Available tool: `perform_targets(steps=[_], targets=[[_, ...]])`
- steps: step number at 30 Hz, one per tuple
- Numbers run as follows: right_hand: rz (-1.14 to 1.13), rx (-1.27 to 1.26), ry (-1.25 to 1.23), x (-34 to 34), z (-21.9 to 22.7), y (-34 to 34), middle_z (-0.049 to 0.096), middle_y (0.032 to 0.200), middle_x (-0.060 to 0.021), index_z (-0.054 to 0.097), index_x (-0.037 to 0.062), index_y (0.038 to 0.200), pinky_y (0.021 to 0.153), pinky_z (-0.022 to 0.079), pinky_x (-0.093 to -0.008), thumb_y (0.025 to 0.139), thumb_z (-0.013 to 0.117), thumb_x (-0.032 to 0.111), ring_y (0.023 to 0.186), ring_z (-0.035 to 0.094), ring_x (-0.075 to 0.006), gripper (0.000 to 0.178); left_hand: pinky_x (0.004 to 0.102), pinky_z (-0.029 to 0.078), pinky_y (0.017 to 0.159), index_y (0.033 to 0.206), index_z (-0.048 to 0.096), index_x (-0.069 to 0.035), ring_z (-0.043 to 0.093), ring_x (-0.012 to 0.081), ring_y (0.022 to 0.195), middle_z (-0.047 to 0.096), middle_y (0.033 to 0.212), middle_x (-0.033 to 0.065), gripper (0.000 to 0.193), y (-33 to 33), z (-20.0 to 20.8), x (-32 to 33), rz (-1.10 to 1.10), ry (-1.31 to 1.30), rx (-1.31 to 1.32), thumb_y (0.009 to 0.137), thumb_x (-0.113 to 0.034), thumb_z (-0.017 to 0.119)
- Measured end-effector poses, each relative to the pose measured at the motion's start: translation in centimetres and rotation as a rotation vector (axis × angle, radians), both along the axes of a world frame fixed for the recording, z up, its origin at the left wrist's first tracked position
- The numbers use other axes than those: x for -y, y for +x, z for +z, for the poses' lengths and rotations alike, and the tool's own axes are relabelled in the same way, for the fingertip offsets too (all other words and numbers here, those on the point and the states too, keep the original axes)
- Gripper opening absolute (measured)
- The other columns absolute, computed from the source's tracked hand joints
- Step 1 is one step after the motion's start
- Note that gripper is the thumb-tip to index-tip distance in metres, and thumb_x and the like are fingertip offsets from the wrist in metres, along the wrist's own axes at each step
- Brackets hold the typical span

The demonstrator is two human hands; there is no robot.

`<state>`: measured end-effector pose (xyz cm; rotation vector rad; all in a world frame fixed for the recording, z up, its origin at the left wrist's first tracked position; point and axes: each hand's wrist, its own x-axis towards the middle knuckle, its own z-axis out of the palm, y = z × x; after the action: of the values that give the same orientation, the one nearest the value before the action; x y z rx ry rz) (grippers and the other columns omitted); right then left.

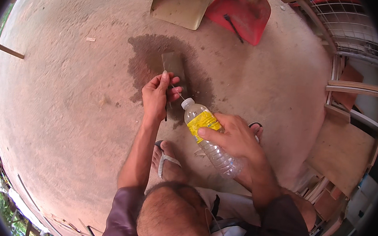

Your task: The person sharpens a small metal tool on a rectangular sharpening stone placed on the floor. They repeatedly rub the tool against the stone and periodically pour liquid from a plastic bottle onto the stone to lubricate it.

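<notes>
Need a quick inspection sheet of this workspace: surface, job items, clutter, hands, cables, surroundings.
Surface: bare concrete floor, with a dark wet patch around the work spot.
Job's things: clear plastic bottle with yellow label, tilted, cap toward a flat dark block lying in the wet patch; a thin blade at the left fingers.
Clutter: tan dustpan, red dustpan, wood stick.
Hands: left hand pinches the blade beside the block; right hand grips the bottle.
Cables: nothing seen.
Surroundings: wire rack and stacked wood panels at right; greenery at left rim.
</notes>
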<state>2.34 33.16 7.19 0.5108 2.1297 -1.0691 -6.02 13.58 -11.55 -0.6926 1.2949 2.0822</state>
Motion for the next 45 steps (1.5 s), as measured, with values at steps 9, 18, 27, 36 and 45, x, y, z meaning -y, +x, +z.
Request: perform_targets(steps=[9, 18, 27, 36, 45], targets=[[0.030, 0.010, -0.066, 0.0, 0.6, 0.9, 0.075, 0.090, -0.0238, 0.076, -0.0008, 0.109, 0.081, 0.054, -0.0504, 0.093, 0.078, 0.055, 0.087, 0.074, -0.0430, 0.058, 0.0223, 0.044, 0.056, 0.115, 0.074, -0.005, 0.072, 0.0084, 0.072, 0.080, 0.097, 0.0047, 0.047, -2.8, 0.8, -0.4, -0.162, -0.153, -0.012, 0.112, -0.051, 0.065], [-0.020, -0.030, -0.029, -1.1, 1.7, 1.7, 0.074, 0.090, -0.0227, 0.075, -0.0019, 0.105, 0.079, 0.052, -0.0493, 0.091, 0.079, 0.053, 0.085, 0.071, -0.0414, 0.057, 0.0374, 0.058, 0.110, 0.160, 0.041, 0.008, 0.064, 0.0313, 0.139, 0.057, 0.157, 0.0273, 0.050, 0.0, 2.9, 0.9, -0.118, 0.491, 0.005, 0.114, -0.006, 0.056], [-0.054, 0.012, -0.091, -1.0, 3.9, 0.6, 0.075, 0.086, -0.0194, 0.077, -0.0002, 0.108, 0.075, 0.054, -0.0439, 0.091, 0.081, 0.048, 0.078, 0.072, -0.0300, 0.051, 0.0508, 0.057, 0.118, 0.159, 0.046, 0.007, 0.065, 0.0360, 0.140, 0.060, 0.155, 0.0264, 0.047, 0.6, 3.0, 1.2, -0.097, 0.615, -0.027, 0.115, -0.008, 0.055], [-0.109, -0.022, -0.156, -1.6, 4.9, 0.5, 0.079, 0.089, -0.0151, 0.078, -0.0008, 0.116, 0.078, 0.057, -0.0384, 0.093, 0.081, 0.040, 0.081, 0.074, -0.0201, 0.047, 0.0448, 0.060, 0.112, 0.159, 0.052, 0.004, 0.072, 0.0310, 0.130, 0.071, 0.143, 0.0207, 0.050, 0.8, 3.8, 0.9, -0.150, 0.398, -0.166, 0.112, -0.008, 0.063], [-0.080, -0.055, -0.201, -2.1, 6.2, 0.7, 0.078, 0.087, -0.0098, 0.077, -0.0019, 0.115, 0.075, 0.054, -0.0324, 0.093, 0.082, 0.036, 0.081, 0.070, -0.0119, 0.044, 0.0344, 0.063, 0.099, 0.148, 0.068, 0.000, 0.078, 0.0198, 0.113, 0.081, 0.125, 0.0128, 0.047, 1.3, 5.7, 1.5, -0.188, -0.101, -0.457, 0.103, -0.008, 0.080]])
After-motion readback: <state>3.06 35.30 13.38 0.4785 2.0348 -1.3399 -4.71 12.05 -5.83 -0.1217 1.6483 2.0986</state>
